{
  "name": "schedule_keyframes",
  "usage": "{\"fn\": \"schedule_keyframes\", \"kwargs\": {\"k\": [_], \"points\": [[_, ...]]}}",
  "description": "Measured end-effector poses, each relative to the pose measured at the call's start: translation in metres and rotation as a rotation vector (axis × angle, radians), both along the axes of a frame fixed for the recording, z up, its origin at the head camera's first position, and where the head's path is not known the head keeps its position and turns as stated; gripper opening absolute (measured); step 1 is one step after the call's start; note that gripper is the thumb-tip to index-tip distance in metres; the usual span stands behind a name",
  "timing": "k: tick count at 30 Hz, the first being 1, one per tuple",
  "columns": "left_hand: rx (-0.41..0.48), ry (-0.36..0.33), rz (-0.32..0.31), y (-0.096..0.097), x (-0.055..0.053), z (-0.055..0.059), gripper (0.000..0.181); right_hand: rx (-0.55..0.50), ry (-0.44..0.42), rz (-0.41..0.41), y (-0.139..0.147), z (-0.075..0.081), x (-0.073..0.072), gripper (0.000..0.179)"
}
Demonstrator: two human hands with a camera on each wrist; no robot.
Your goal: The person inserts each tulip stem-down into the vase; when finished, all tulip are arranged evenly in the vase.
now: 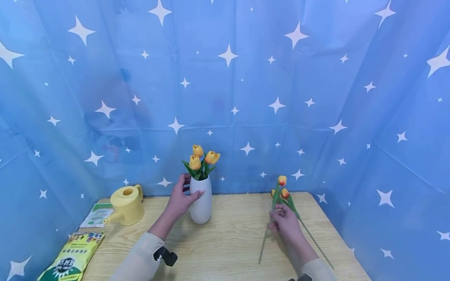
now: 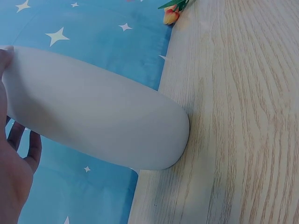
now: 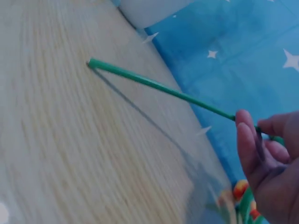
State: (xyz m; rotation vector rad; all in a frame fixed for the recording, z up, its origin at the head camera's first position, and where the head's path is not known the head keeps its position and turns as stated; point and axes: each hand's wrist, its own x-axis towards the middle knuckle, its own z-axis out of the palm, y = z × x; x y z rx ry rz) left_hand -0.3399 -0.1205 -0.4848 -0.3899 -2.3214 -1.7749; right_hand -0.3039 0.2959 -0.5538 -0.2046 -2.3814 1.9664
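Tulip [image 1: 276, 196] leans bloom-up, pinched in right hand [image 1: 285, 223], vase [image 1: 202, 206] way off left with left hand [image 1: 181, 201] curled round it.

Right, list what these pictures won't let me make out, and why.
Lower stems of the yellow tulips: head view, hidden inside the white vase.
Vase mouth: left wrist view, cut off by the left edge.
Bloom on the held stem: right wrist view, cut off by the right edge.
Small print on the yellow-green bag: head view, too small.
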Motion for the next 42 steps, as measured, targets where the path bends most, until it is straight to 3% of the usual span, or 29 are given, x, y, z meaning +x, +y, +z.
{"fn": "schedule_keyframes", "kwargs": {"k": [10,26,42], "points": [[-0.007,-0.019,0.007,0.001,0.001,0.001,0.075,-0.064,0.024,-0.027,-0.009,0.010,-0.001,0.029],[-0.015,-0.015,0.013,0.000,-0.001,-0.002,0.076,-0.103,0.069,-0.024,-0.016,0.019,-0.008,0.038],[-0.017,-0.011,0.013,0.000,-0.001,-0.002,0.076,-0.165,0.208,-0.016,-0.029,0.059,-0.007,0.027]]}}
